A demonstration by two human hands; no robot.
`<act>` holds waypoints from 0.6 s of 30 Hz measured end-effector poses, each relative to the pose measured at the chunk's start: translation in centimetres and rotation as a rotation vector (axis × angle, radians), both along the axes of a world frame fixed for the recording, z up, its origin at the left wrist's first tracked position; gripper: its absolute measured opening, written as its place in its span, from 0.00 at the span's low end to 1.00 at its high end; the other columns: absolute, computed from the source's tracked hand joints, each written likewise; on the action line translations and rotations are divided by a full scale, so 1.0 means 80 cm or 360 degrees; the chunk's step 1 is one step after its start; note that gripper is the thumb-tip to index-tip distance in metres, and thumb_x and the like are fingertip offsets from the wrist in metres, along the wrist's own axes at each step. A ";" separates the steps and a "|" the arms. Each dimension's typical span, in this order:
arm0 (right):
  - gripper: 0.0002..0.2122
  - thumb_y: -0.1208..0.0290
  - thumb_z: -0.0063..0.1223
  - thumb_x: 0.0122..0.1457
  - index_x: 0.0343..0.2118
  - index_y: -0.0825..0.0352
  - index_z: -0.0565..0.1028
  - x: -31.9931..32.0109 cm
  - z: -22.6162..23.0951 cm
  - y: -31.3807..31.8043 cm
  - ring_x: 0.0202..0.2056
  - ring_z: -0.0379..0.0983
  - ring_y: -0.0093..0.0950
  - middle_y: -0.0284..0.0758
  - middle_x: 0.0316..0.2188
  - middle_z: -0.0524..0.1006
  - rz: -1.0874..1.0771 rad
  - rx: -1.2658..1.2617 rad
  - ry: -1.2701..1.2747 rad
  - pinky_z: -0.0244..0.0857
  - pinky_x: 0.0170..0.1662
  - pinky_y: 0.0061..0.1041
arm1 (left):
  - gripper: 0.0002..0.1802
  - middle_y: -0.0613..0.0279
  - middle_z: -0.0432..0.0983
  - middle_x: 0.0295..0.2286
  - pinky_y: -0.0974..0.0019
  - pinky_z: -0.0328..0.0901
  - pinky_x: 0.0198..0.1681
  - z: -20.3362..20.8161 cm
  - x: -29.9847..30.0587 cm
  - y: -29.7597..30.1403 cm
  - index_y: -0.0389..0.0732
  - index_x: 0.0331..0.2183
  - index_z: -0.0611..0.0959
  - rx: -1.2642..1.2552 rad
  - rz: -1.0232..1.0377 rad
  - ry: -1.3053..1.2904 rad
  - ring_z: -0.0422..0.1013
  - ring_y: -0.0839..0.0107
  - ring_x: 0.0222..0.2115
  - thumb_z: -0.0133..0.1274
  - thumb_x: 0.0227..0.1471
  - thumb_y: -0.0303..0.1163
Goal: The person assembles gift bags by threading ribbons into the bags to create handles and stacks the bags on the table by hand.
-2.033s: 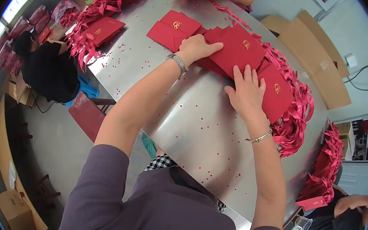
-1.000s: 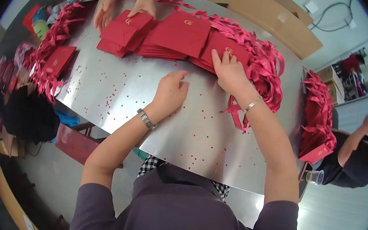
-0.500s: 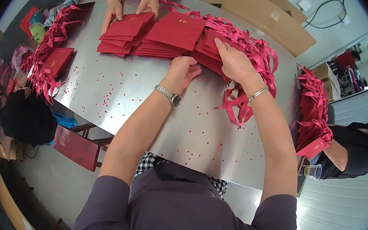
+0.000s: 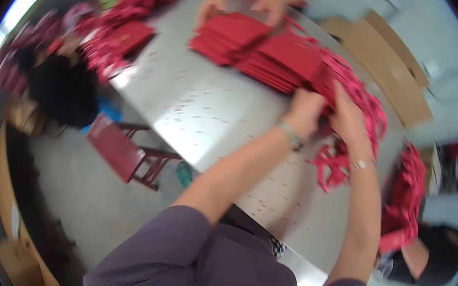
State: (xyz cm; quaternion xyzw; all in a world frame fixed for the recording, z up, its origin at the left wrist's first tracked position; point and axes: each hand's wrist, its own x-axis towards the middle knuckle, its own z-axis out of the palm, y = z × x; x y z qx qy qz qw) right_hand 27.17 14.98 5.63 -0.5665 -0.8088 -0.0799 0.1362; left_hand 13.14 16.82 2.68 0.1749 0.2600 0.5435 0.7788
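Observation:
A row of flat red paper bags (image 4: pixel 290 54) with pink-red ribbon handles lies in overlapping piles on the metal table (image 4: pixel 162 87). At the right end of the row, my left hand (image 4: pixel 306 112) grips the near edge of a pile, its fingers partly hidden behind the bags. Across from it, my right hand (image 4: pixel 349 116) closes on the same pile from the right. Loose ribbons (image 4: pixel 332 169) hang beside and below my right hand. Motion blurs the whole picture, so the exact finger positions are hard to make out.
At the far side, a co-worker's hands (image 4: pixel 273 4) are by the left pile. More ribboned bags lie at the left (image 4: pixel 131 36) and right (image 4: pixel 407 191) table ends. A cardboard box (image 4: pixel 387 65) stands behind; a dark red chair (image 4: pixel 118 150) is at left. Red dots litter the tabletop.
My view has swung, so the table appears tilted and shifted right. My left hand has come nearer my right at the end pile. The co-worker's hands stay by the left pile.

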 end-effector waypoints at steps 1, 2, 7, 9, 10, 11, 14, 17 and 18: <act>0.37 0.86 0.49 0.43 0.62 0.67 0.57 -0.016 0.001 0.002 0.54 0.67 0.45 0.51 0.55 0.67 -0.0087 -0.0101 0.0044 0.65 0.53 0.39 | 0.04 0.63 0.75 0.21 0.61 0.62 0.25 -0.028 0.016 0.022 0.38 0.22 0.80 -0.0168 0.0141 0.0236 0.69 0.68 0.22 0.53 0.36 0.23; 0.37 0.86 0.49 0.43 0.62 0.65 0.57 -0.016 -0.001 0.002 0.53 0.68 0.45 0.50 0.55 0.67 -0.0119 -0.0109 0.0048 0.66 0.52 0.40 | 0.05 0.60 0.75 0.21 0.61 0.63 0.27 -0.052 0.037 0.039 0.35 0.23 0.80 -0.0229 0.0233 0.0319 0.69 0.67 0.23 0.52 0.36 0.22; 0.40 0.85 0.50 0.43 0.64 0.62 0.54 -0.006 -0.015 -0.002 0.47 0.70 0.52 0.51 0.53 0.69 -0.0283 -0.0190 -0.0027 0.68 0.45 0.44 | 0.19 0.47 0.73 0.31 0.59 0.65 0.37 -0.044 0.040 0.024 0.29 0.40 0.71 -0.0377 0.0308 0.0347 0.70 0.57 0.33 0.44 0.41 0.24; 0.41 0.87 0.50 0.42 0.64 0.62 0.52 -0.027 -0.011 0.001 0.46 0.71 0.53 0.51 0.52 0.69 -0.0212 -0.0198 -0.0043 0.68 0.45 0.45 | 0.18 0.60 0.65 0.24 0.63 0.59 0.30 -0.061 0.027 0.036 0.38 0.36 0.69 -0.0459 0.0429 0.0118 0.61 0.66 0.24 0.46 0.36 0.25; 0.41 0.87 0.50 0.42 0.64 0.62 0.53 -0.033 -0.010 0.002 0.46 0.71 0.52 0.51 0.52 0.69 -0.0200 -0.0199 -0.0050 0.68 0.45 0.45 | 0.18 0.60 0.65 0.24 0.63 0.59 0.30 -0.068 0.025 0.040 0.38 0.36 0.69 -0.0452 0.0461 0.0113 0.61 0.66 0.24 0.46 0.36 0.25; 0.42 0.88 0.50 0.41 0.64 0.62 0.53 -0.034 -0.009 0.003 0.46 0.71 0.52 0.51 0.53 0.69 -0.0206 -0.0202 -0.0053 0.68 0.46 0.45 | 0.11 0.62 0.65 0.23 0.62 0.60 0.31 -0.068 0.022 0.041 0.41 0.29 0.70 -0.0445 0.0373 -0.0035 0.62 0.68 0.26 0.48 0.35 0.24; 0.42 0.88 0.50 0.41 0.64 0.62 0.53 -0.033 -0.010 0.003 0.48 0.70 0.52 0.52 0.53 0.69 -0.0244 -0.0211 -0.0044 0.68 0.47 0.44 | 0.06 0.66 0.66 0.22 0.62 0.60 0.34 -0.069 0.012 0.042 0.46 0.21 0.70 -0.0410 0.0206 -0.0191 0.64 0.70 0.27 0.49 0.35 0.24; 0.42 0.89 0.50 0.40 0.64 0.62 0.53 -0.029 -0.011 0.002 0.49 0.69 0.52 0.52 0.53 0.68 -0.0269 -0.0209 -0.0069 0.68 0.49 0.43 | 0.07 0.68 0.67 0.21 0.62 0.59 0.37 -0.071 0.004 0.041 0.49 0.19 0.70 -0.0329 -0.0038 -0.0066 0.64 0.71 0.27 0.49 0.35 0.24; 0.42 0.88 0.50 0.40 0.64 0.62 0.53 -0.027 -0.013 0.000 0.50 0.69 0.52 0.52 0.53 0.68 -0.0260 -0.0182 -0.0088 0.68 0.49 0.43 | 0.07 0.68 0.67 0.21 0.62 0.59 0.37 -0.071 0.005 0.041 0.49 0.19 0.70 -0.0324 -0.0035 -0.0069 0.64 0.71 0.27 0.49 0.35 0.24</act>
